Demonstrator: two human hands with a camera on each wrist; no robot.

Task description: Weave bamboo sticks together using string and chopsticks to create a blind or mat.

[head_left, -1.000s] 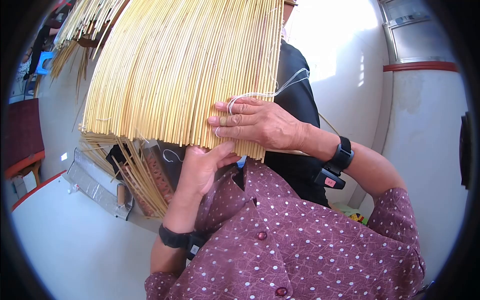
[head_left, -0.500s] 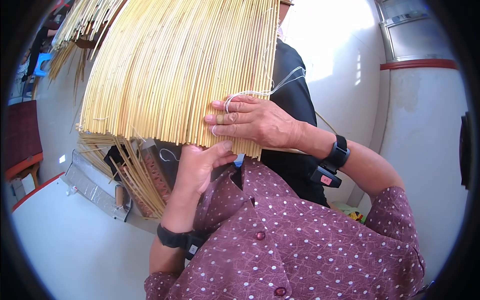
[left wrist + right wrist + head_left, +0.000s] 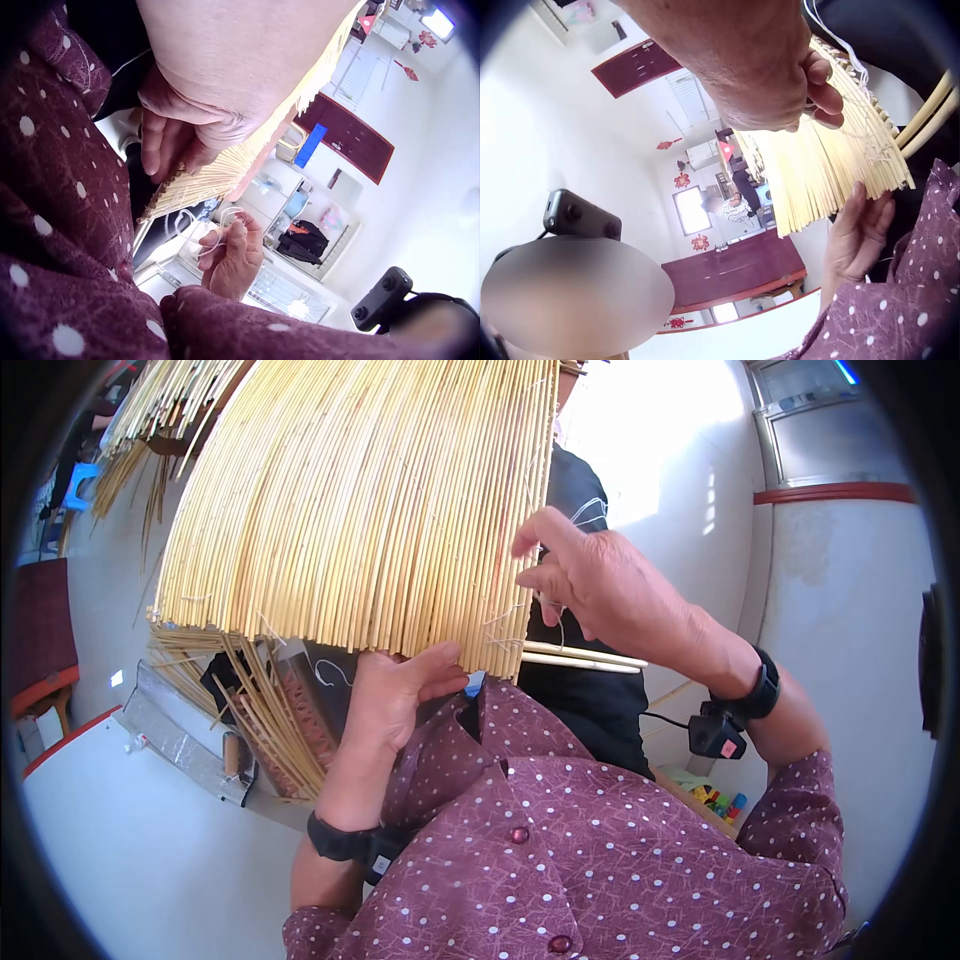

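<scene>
A mat of pale straw-like stalks (image 3: 340,510), laid side by side, fills the upper middle of the head view. My left hand (image 3: 400,685) grips its near edge, thumb on top and the other fingers beneath. Beyond the mat's right edge, my right hand (image 3: 625,590) is raised with bent fingers. White string (image 3: 863,77) runs along that edge in the right wrist view. From the left wrist side, the right hand (image 3: 236,259) pinches loops of this string. Stitches of string (image 3: 500,632) cross the stalks near the right corner.
Two thicker pale rods (image 3: 585,658) stick out under the mat's right side. Loose stalks (image 3: 265,710) lean at the lower left, beside a silvery sheet (image 3: 190,730). More stalks (image 3: 170,410) lie at the upper left, near a blue stool (image 3: 80,487).
My right hand has lifted off the mat, where it lay flat, and moved right past the edge, drawing the white string along. The left hand keeps its grip.
</scene>
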